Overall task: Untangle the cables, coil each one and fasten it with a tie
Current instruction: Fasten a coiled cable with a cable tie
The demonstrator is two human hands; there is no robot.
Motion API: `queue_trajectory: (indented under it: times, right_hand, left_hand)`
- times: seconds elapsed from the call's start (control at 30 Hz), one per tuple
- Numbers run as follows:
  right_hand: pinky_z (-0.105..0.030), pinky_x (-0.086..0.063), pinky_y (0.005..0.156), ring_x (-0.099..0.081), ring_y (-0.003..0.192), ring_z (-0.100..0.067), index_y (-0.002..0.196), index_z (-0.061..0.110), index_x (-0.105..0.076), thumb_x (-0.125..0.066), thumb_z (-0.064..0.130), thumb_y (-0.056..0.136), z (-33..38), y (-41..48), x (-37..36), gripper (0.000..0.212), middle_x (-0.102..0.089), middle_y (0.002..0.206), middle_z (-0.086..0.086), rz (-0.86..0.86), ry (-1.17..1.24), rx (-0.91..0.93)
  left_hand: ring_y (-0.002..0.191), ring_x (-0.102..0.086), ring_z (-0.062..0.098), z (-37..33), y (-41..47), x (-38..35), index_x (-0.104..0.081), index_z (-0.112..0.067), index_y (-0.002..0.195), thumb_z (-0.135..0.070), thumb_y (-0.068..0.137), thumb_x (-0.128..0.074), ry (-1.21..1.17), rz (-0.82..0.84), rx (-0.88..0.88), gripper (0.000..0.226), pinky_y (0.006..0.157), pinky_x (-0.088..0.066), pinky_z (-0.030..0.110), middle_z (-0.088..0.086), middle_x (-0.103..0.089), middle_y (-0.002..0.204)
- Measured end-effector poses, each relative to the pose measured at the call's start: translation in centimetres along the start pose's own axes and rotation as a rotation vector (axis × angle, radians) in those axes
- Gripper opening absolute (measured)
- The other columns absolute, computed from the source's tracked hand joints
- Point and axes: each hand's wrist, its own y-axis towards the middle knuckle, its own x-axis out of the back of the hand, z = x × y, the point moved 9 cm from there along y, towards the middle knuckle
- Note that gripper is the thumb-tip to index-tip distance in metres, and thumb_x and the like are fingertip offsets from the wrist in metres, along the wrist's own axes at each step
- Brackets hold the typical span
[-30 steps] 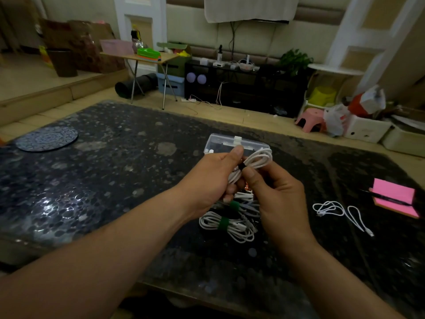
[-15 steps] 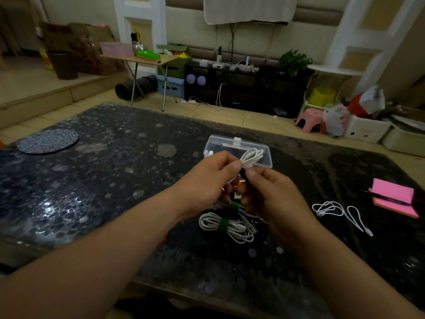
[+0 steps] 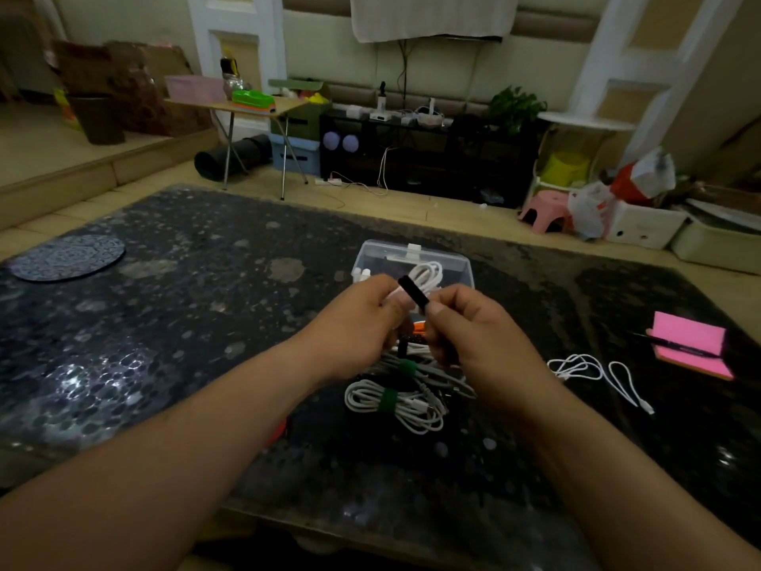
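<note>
White coiled cable (image 3: pixel 428 274) is held up between both hands, just in front of the clear plastic lidded box (image 3: pixel 461 263) on the dark speckled surface (image 3: pixel 185 323). The left hand (image 3: pixel 362 323) has its fingers curled round the coil, and the right hand (image 3: pixel 473 327) pinches the near end of a black tie strap (image 3: pixel 414 292) that crosses the coil. Below the hands lie at least two more white bundles, the nearer bundle (image 3: pixel 412 414) bound by a dark green tie (image 3: pixel 387 401) and the farther one by a lighter green tie (image 3: pixel 405 366); the hands hide the rest of that heap, along with most of something orange (image 3: pixel 418 325). One loose white cable (image 3: pixel 597 375) lies untied to the right of the right hand. Small white pieces show in the box's left end; its other contents are unclear.
</note>
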Motion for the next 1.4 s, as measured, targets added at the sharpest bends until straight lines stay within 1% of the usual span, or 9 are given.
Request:
queue_trajectory:
  times: [0.13, 0.27, 0.53, 0.7, 0.83, 0.97, 1.07, 1.23, 1.4]
  right_hand:
    - [-0.028, -0.045, 0.063, -0.06, 0.073, -0.006, 0.093, 0.017, -0.068, -0.059, 0.039, 0.106, 0.3, -0.2, 0.5, 0.027, -0.068, 0.084, 0.002, -0.208, -0.192, 0.05]
    - [-0.011, -0.039, 0.051, -0.055, 0.062, 0.001, 0.085, 0.014, -0.064, -0.062, 0.035, 0.104, 0.3, 0.1, 0.7, 0.028, -0.064, 0.077, 0.002, -0.297, -0.215, 0.084]
    - [-0.017, -0.046, 0.055, -0.062, 0.07, -0.013, 0.095, 0.012, -0.064, -0.058, 0.034, 0.107, 0.7, -0.4, -0.3, 0.026, -0.068, 0.084, -0.006, -0.254, -0.087, 0.161]
    - [-0.011, -0.048, 0.062, -0.065, 0.069, 0.004, 0.099, 0.015, -0.066, -0.058, 0.026, 0.108, 1.0, -0.8, -0.6, 0.016, -0.073, 0.081, 0.011, -0.117, 0.038, 0.19]
    - [-0.032, -0.058, 0.08, -0.074, 0.088, -0.013, 0.103, 0.015, -0.068, -0.063, 0.025, 0.105, 1.2, -0.9, -0.6, 0.012, -0.077, 0.093, -0.001, -0.105, 0.055, 0.218]
    - [-0.037, -0.058, 0.092, -0.077, 0.098, -0.017, 0.114, 0.022, -0.068, -0.064, 0.017, 0.105, 1.9, -1.2, -0.9, 0.012, -0.08, 0.095, -0.003, -0.033, 0.164, 0.259]
    - [-0.027, -0.058, 0.087, -0.077, 0.098, -0.015, 0.119, 0.027, -0.071, -0.061, 0.013, 0.105, 2.1, -1.6, -1.2, 0.022, -0.08, 0.096, -0.003, 0.016, 0.209, 0.28]
    - [-0.018, -0.057, 0.075, -0.076, 0.083, -0.011, 0.116, 0.008, -0.073, -0.06, 0.006, 0.104, 2.4, -1.9, -1.0, 0.017, -0.08, 0.088, -0.005, -0.041, 0.257, 0.296]
    - [-0.02, -0.057, 0.081, -0.076, 0.094, -0.009, 0.115, 0.015, -0.074, -0.062, 0.01, 0.104, 2.0, -1.8, -0.6, 0.017, -0.08, 0.1, 0.001, -0.109, 0.198, 0.293]
  left_hand:
    - [0.062, -0.042, 0.012, -0.2, -0.3, -1.8, -0.055, -0.017, 0.095, -0.021, 0.112, -0.044, -0.074, 0.079, 0.022, 0.021, 0.056, -0.036, 0.031, 0.001, -0.049, 0.072]
    - [0.06, -0.033, 0.012, 0.2, -0.5, -2.5, -0.047, -0.021, 0.079, -0.018, 0.106, -0.042, -0.286, 0.08, 0.114, 0.028, 0.055, -0.026, 0.032, 0.006, -0.038, 0.071]
    - [0.055, -0.034, 0.013, 0.4, -0.1, -2.0, -0.055, -0.011, 0.093, -0.019, 0.108, -0.038, -0.546, -0.019, 0.115, 0.024, 0.045, -0.025, 0.026, 0.003, -0.046, 0.067]
    - [0.054, -0.035, 0.013, 0.5, -0.3, -1.0, -0.055, -0.011, 0.106, -0.018, 0.11, -0.04, -0.626, -0.056, 0.111, 0.017, 0.047, -0.019, 0.028, 0.002, -0.053, 0.068]
    - [0.051, -0.031, 0.014, 0.1, -0.6, -1.0, -0.054, -0.013, 0.096, -0.019, 0.11, -0.04, -0.647, 0.004, 0.114, 0.021, 0.043, -0.019, 0.025, 0.003, -0.051, 0.064]
    - [0.05, -0.026, 0.013, -0.6, -0.7, -1.4, -0.057, -0.012, 0.113, -0.026, 0.112, -0.041, -0.67, 0.11, 0.112, 0.021, 0.04, -0.021, 0.022, 0.002, -0.045, 0.064]
    - [0.049, -0.023, 0.013, -1.1, -0.8, -1.9, -0.06, -0.013, 0.123, -0.03, 0.112, -0.04, -0.669, 0.19, 0.094, 0.028, 0.04, -0.02, 0.021, 0.003, -0.04, 0.064]
    - [0.049, -0.02, 0.012, -1.5, -1.0, -2.2, -0.061, -0.013, 0.12, -0.031, 0.112, -0.04, -0.669, 0.224, 0.088, 0.029, 0.041, -0.017, 0.022, 0.002, -0.036, 0.065]
    - [0.049, -0.033, 0.014, -1.4, -1.2, -1.7, -0.051, -0.016, 0.11, -0.037, 0.113, -0.042, -0.561, 0.141, 0.104, 0.024, 0.041, -0.027, 0.024, 0.003, -0.047, 0.067]
